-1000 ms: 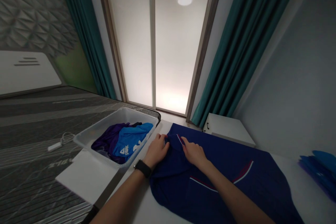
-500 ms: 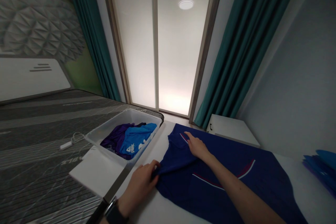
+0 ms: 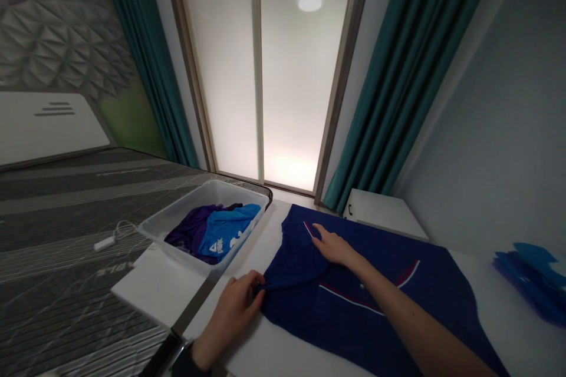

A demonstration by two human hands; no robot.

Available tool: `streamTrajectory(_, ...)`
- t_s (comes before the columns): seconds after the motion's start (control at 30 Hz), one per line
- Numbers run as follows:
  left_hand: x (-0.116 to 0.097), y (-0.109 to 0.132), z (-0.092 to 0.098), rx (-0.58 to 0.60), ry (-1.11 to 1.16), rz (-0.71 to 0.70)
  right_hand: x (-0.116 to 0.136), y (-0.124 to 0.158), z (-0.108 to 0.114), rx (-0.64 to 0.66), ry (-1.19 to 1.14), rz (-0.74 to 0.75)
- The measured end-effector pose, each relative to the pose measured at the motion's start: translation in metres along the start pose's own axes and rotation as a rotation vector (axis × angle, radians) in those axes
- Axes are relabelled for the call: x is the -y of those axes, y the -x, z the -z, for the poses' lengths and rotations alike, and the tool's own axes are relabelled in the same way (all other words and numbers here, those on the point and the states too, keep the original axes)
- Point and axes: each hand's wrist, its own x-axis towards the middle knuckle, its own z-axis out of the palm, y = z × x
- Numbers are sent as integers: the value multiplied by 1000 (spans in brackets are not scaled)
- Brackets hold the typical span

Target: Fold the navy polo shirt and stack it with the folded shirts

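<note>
A dark blue polo shirt [image 3: 287, 306] with red and white stripe trim lies spread on a white table [image 3: 309, 353]. At its left edge my left hand [image 3: 241, 300] is closed, pinching the shirt's fabric between thumb and fingers and drawing it taut. My right hand [image 3: 333, 245] rests on the upper left part of the shirt, fingers stretched out and apart beside a short striped trim. My right forearm crosses over the shirt and hides part of the longer striped trim. A small button shows beside that forearm.
Left of the shirt stands a clear plastic bin [image 3: 177, 206] holding purple and blue clothes [image 3: 230, 230]. Folded blue garments [image 3: 530, 280] lie at the far right. A white cabinet [image 3: 384, 212] stands behind the table. A bed [image 3: 57, 235] with a white plug strip [image 3: 105, 244] is at left.
The view has shifted slightly, so everything sits a little further left. My left hand still pinches the shirt edge, and my right hand stays at the short trim with its fingers slightly more spread.
</note>
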Motion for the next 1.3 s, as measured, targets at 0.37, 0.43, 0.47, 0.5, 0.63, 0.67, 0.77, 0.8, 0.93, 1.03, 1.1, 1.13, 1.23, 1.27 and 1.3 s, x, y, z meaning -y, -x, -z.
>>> streamTrajectory(0.37, 3, 1, -8, 6, -34, -8, -8, 18, 17, -27, 51, 50)
streamTrajectory(0.43, 0, 1, -5, 12, -52, -29, -16, 21, 15, 13, 60, 62)
streamTrajectory(0.47, -1, 2, -4, 13, -59, -42, -22, 23, 15, 32, 47, 78)
streamTrajectory(0.5, -2, 2, -4, 11, -63, -55, -28, 25, 16, 44, 28, 95)
streamTrajectory(0.63, 2, 2, -6, -16, -57, -89, -59, 33, 39, 18, -42, 102)
streamTrajectory(0.67, 4, 2, -7, -20, -53, -95, -67, 36, 46, 9, -56, 93)
streamTrajectory(0.77, 11, 0, -11, -20, -46, -118, -84, 45, 63, -3, -87, 63)
streamTrajectory(0.8, 13, -1, -11, -16, -46, -124, -88, 48, 66, -3, -92, 54)
streamTrajectory(0.93, 12, -1, -11, -25, -59, -133, -87, 59, 56, 1, -89, 29)
streamTrajectory(1.03, 9, 0, -9, -41, -72, -151, -70, 64, 35, -36, -48, -4)
streamTrajectory(1.1, 7, 1, -8, -42, -78, -160, -56, 65, 19, -77, -9, -30)
streamTrajectory(1.13, 6, 1, -7, -37, -79, -158, -48, 66, 13, -95, 8, -40)
streamTrajectory(1.23, 4, 2, -5, -9, -75, -128, -32, 65, 2, -111, 27, -27)
streamTrajectory(1.27, 4, 2, -4, 3, -73, -117, -30, 64, 2, -101, 22, -9)
streamTrajectory(1.3, 4, 2, -4, 13, -72, -110, -29, 64, 4, -85, 13, 12)
